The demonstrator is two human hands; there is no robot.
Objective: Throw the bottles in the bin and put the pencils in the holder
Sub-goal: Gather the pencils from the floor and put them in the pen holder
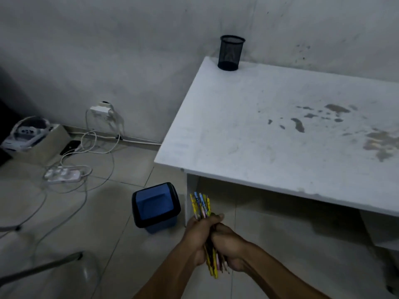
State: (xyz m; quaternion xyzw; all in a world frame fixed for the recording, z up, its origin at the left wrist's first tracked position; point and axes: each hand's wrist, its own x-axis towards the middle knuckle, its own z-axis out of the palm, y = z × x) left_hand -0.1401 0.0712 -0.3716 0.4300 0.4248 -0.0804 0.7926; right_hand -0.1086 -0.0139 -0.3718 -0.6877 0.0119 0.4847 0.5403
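A bundle of several coloured pencils (201, 205) is clasped between both hands below the table's front edge. My left hand (195, 236) wraps the bundle from the left, and my right hand (228, 244) grips it from the right. The pencil ends stick out above and below the hands. A black mesh holder (230, 53) stands upright at the far left corner of the white table (269, 130), against the wall. A blue bin (155, 207) with a black rim and blue swing lid sits on the floor left of the hands. No bottles are visible.
Brown stains mark the table's right part. On the tiled floor at the left lie a white power strip (62, 174), tangled cables and a box with a device (27, 132). A chair leg (43, 267) crosses the lower left.
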